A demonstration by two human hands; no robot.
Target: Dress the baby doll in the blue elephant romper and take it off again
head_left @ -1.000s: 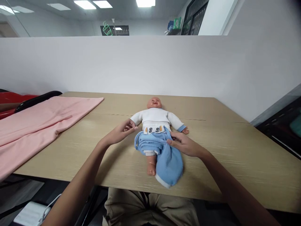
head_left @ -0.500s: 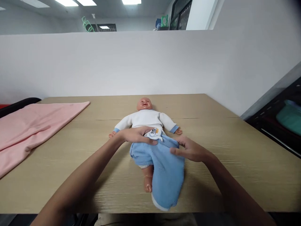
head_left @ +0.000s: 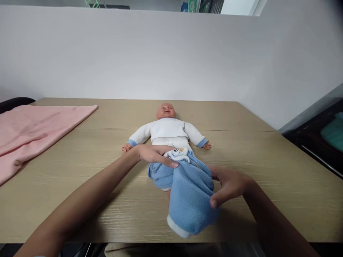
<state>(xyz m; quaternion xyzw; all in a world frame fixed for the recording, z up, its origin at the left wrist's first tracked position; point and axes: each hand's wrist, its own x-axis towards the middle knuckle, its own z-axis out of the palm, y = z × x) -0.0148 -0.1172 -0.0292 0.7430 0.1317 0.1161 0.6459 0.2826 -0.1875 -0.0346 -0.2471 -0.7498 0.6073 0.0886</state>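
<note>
A baby doll (head_left: pixel 168 129) in a white top lies on its back on the wooden table (head_left: pixel 80 167), head away from me. Light blue trousers (head_left: pixel 187 192) are bunched around its hips and legs. My left hand (head_left: pixel 154 154) lies across the doll's waist, fingers closed on the waistband by a small cartoon patch. My right hand (head_left: pixel 227 185) grips the blue trouser leg at the doll's right side, fingers curled round the cloth. The doll's legs are mostly hidden by the fabric.
A pink cloth (head_left: pixel 32 128) lies spread on the table's left part. A white partition wall (head_left: pixel 171 53) stands behind the table. A dark shelf (head_left: pixel 321 142) with something teal is at the right. A black chair back (head_left: pixel 13 103) shows at far left.
My left hand has gone from the doll's arm onto its waist. My right hand has slid down toward me, drawing the blue trouser leg with it. The camera has tilted down.
</note>
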